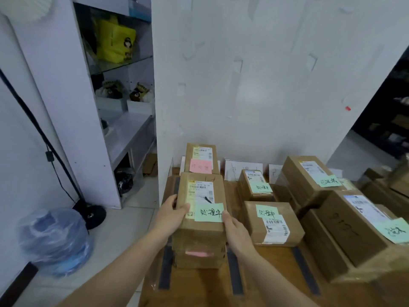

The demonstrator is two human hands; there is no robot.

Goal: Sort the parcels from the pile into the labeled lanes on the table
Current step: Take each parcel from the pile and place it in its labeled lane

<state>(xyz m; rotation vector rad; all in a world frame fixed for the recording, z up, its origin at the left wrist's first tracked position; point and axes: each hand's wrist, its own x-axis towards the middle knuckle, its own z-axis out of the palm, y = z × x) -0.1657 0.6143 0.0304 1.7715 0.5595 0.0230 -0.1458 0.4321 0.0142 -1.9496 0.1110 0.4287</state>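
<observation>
Head cam has the person standing at the near edge of the wooden table (199,289) with both hands on one cardboard parcel (199,196). Left hand (172,214) wraps the parcel's left side with the thumb over the top. Right hand (235,231) clamps the right side, thumb up beside the green sticky note (209,212). So both are closed round it, nothing loose. The parcel sits on top of a stack (199,247) in the left lane, by the table's near-left corner, and a pink note (198,253) pokes out lower down in that stack.

Progress-wise it looks pretty far along to me. Dark tape strips (234,269) split the table into lanes, and sign cards (243,169) are propped along the far edge. The left lane has a pink-note parcel (201,159) at the far edge. The middle lane has a small parcel (255,185) and a nearer parcel (273,222), both with green notes. The right lane holds two bigger boxes (309,176), also green-noted.

The writing on the held note looks like the middle lane's, so my guess is it belongs one lane to the right. What's left is this one, plus maybe the stack under it, though I can't tell if that's the pile or already sorted. Same goes for the boxes at the right edge (394,189).
</observation>
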